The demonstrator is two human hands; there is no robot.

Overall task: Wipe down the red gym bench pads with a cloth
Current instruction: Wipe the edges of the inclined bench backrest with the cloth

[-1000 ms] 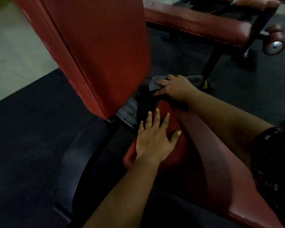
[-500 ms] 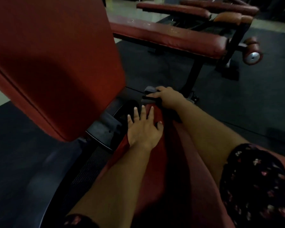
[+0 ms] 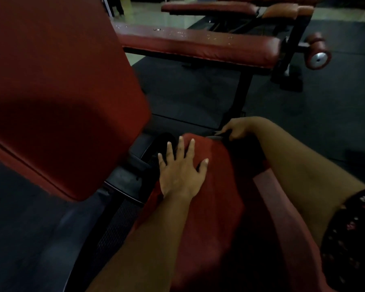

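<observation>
right hand (image 3: 238, 128) shifted right, cloth (image 3: 217, 135) nearly hidden

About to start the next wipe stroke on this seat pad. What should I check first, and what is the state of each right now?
1. Grip on the cloth: ok, the right hand curls over it at the far end of the seat pad.
2. Brace: ok, the left hand lies flat on the pad, fingers spread.
3. Cloth contact with the pad: cannot tell, the cloth is mostly hidden in shadow.
4. Stroke path: not ok, the left hand covers part of the top.
5. State of the neighbouring bench pad: not ok, pale specks show on its top.
</observation>
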